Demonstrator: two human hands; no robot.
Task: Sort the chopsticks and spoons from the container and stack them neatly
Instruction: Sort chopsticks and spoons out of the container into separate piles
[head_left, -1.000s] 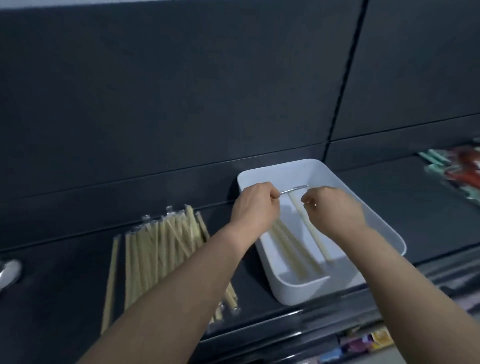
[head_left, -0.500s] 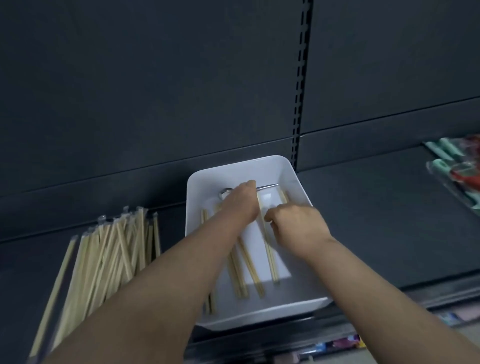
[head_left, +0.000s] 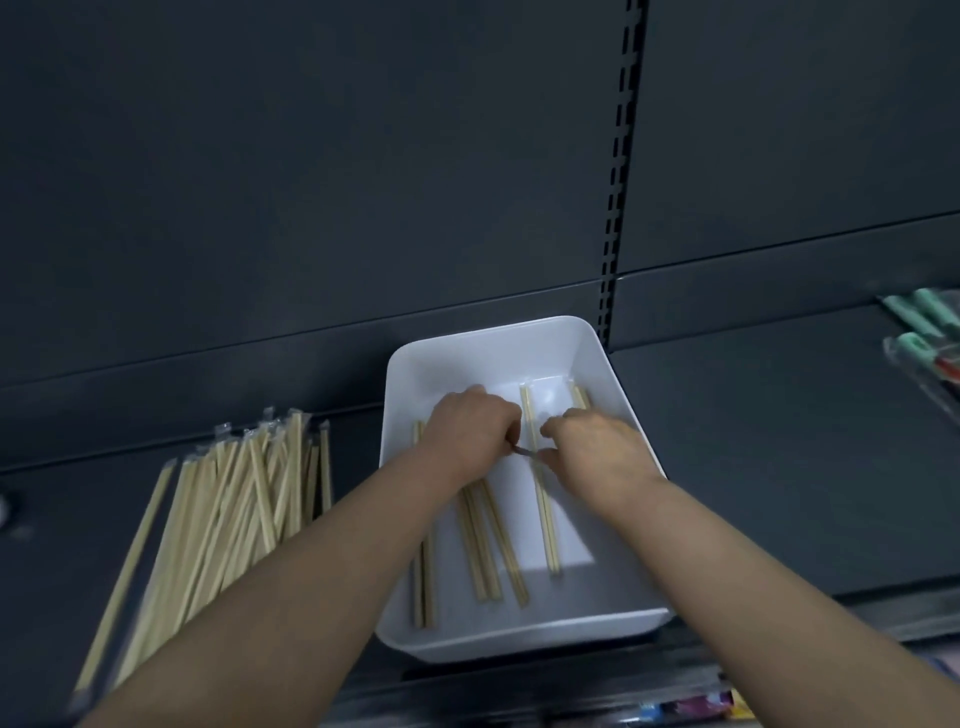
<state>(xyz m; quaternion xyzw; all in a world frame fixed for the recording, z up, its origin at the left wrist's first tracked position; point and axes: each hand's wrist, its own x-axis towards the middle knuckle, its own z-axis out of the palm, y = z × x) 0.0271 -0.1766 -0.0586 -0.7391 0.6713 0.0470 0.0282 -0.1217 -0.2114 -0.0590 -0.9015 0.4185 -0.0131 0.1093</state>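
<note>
Inside the white container (head_left: 493, 338), the left hand (head_left: 470, 434) and right hand (head_left: 597, 454) sit close together, each pinching an end of a thin metal handle (head_left: 522, 452), likely a spoon's, held crosswise over loose chopsticks (head_left: 545, 519) that run lengthwise away from the person, with the sorted chopstick pile (head_left: 234, 509) leftward.

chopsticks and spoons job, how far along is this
Done: a big chopstick pile lies on the shelf left of the white container. In hand: left hand and right hand both hold a thin metal piece, probably a spoon. Left: several loose chopsticks inside it, and the pile needs squaring.
</note>
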